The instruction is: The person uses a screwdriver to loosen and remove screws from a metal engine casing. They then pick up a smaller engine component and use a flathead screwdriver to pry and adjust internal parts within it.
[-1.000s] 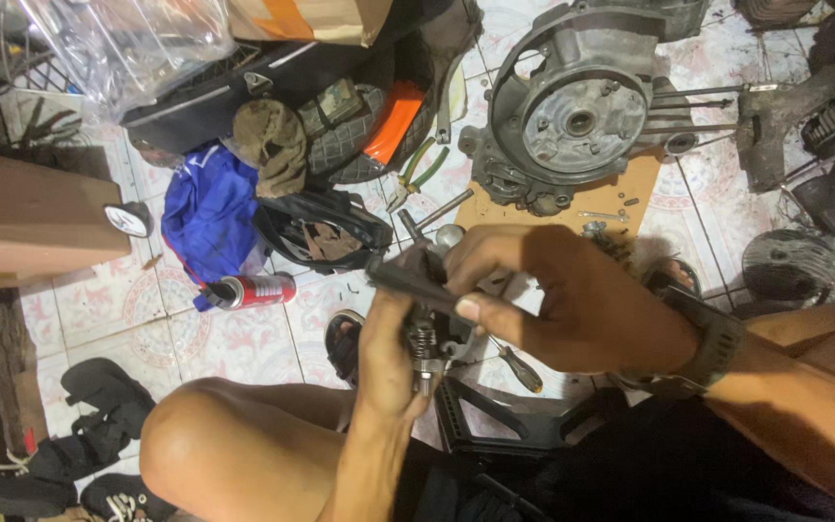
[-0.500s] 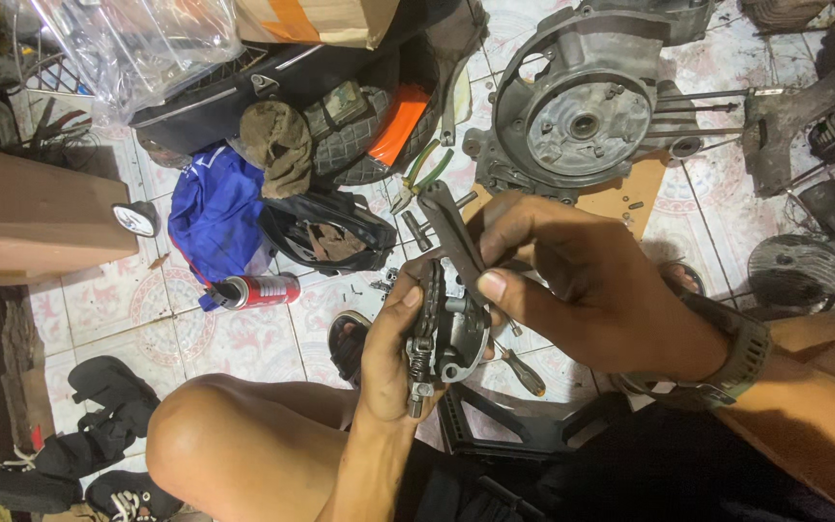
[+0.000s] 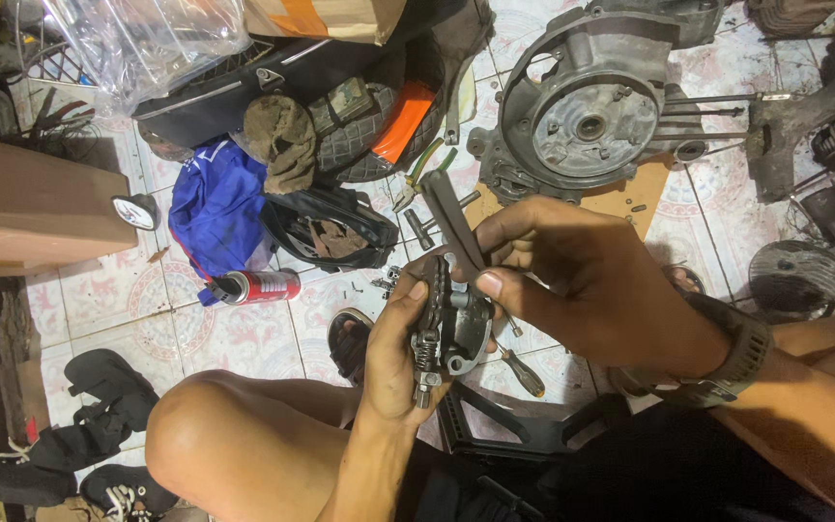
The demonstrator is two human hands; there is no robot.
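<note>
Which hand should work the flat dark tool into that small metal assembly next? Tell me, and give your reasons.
Probably the right hand: it already pinches the flat dark tool, whose lower end meets the small metal assembly. The left hand is busy gripping the assembly.

The person is working with bare forearms and a bare knee (image 3: pixel 234 435) showing. The right wrist is wearing a chunky olive-grey watch (image 3: pixel 741 353) with a ridged strap, and dark shorts (image 3: pixel 630 474) are covering the lap.
</note>
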